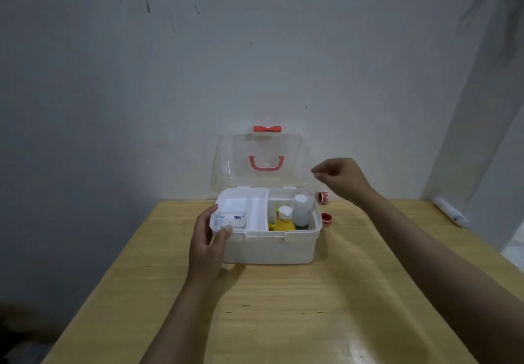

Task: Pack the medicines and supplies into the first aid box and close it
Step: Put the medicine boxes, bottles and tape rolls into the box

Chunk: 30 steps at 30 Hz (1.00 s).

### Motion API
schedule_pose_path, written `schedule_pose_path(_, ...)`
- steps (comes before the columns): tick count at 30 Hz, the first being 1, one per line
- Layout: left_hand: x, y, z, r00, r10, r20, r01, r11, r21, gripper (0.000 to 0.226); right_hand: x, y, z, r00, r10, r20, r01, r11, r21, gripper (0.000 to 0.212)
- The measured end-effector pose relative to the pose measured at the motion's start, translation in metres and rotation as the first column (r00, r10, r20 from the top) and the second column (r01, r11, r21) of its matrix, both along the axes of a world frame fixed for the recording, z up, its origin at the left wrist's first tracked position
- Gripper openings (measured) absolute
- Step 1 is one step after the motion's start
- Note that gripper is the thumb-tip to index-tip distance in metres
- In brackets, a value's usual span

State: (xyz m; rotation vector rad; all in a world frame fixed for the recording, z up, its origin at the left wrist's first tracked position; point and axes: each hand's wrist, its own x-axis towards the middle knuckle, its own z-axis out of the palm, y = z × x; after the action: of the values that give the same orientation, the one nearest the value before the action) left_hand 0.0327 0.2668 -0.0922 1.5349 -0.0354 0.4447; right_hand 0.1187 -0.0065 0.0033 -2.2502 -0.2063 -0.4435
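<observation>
The white first aid box (269,247) stands on the wooden table, its clear lid (259,159) with a pink handle upright against the wall. Inside, a white tray (256,213) covers the left part and holds a small labelled packet (232,219). On the right stand a yellow bottle (283,220) and a clear white-capped bottle (301,210). My left hand (207,244) grips the box's front left corner, thumb on the rim. My right hand (340,179) hovers above and right of the box, fingers loosely curled, nothing visible in it. Two red tape rolls (323,197) (326,218) lie right of the box.
The table (283,307) butts against a white wall at the back. A white tube (449,212) lies at the table's far right edge beside a wall corner. Bare tabletop stretches in front of the box.
</observation>
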Motion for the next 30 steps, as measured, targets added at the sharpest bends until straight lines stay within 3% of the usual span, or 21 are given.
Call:
schedule_pose_path(4,0.000,-0.005,0.000,1.000,0.007,0.024,-0.007,1.000,-0.015,0.044,0.007,-0.039,-0.046,0.982,-0.068,-0.176,0.047,0.992,-0.121,0.008)
schedule_pose_path(8,0.002,-0.006,0.000,1.000,0.016,0.021,-0.016,1.000,-0.021,0.052,0.005,-0.044,-0.086,0.955,-0.016,-0.297,-0.008,0.997,-0.081,0.015)
schedule_pose_path(11,0.004,-0.005,-0.002,1.000,0.024,0.019,-0.024,1.000,-0.016,0.066,0.006,-0.042,-0.099,0.973,-0.022,-0.232,0.018,1.000,-0.017,0.019)
schedule_pose_path(16,0.008,-0.004,-0.005,0.999,0.030,0.012,-0.030,1.000,0.009,0.060,0.025,-0.040,-0.108,0.989,-0.060,-0.134,0.048,0.995,-0.091,0.025)
schedule_pose_path(20,0.009,-0.004,-0.006,1.000,0.024,0.018,-0.024,1.000,0.009,0.055,0.039,-0.036,-0.118,0.986,-0.120,-0.119,0.113,0.992,-0.061,0.032)
schedule_pose_path(25,0.009,-0.004,-0.006,1.000,0.029,0.011,-0.030,1.000,0.010,0.061,0.045,-0.029,-0.117,0.976,-0.176,-0.126,0.158,0.977,-0.140,0.040)
schedule_pose_path(30,0.008,-0.006,-0.005,0.999,0.036,0.011,-0.036,0.999,0.012,0.071,0.047,-0.029,-0.116,0.974,-0.186,-0.128,0.173,0.979,-0.109,0.032)
